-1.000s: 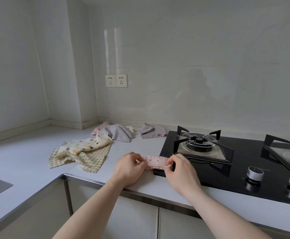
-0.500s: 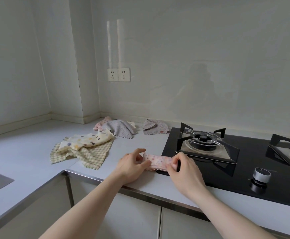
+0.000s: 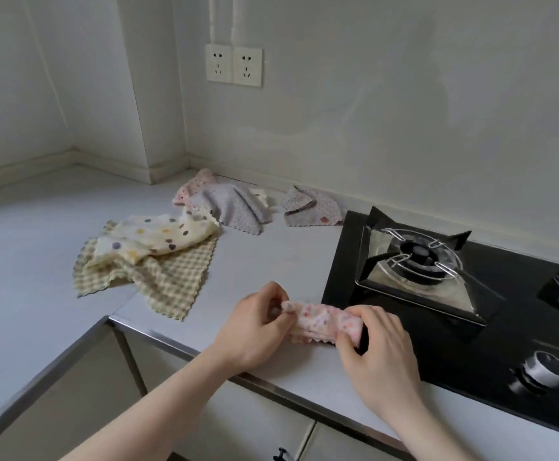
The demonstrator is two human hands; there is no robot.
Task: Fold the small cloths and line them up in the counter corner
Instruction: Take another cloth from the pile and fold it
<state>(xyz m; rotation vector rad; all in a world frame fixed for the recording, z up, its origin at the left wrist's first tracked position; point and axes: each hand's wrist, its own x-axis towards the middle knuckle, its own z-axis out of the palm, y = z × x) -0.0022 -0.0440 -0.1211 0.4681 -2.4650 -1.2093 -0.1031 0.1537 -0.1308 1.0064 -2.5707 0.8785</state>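
Bare bench (image 3: 265, 261) runs between the checked cloth (image 3: 168, 281) on the left and the hob (image 3: 471, 311) on the right, toward the back wall, where a grey cloth (image 3: 235, 207) and a folded cloth (image 3: 311, 207) lie.

Pink cloth (image 3: 321, 322) narrower between hands

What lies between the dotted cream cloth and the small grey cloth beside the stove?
In the head view, a grey patterned cloth lies between the dotted cream cloth and the small grey cloth, partly covering a pink cloth.
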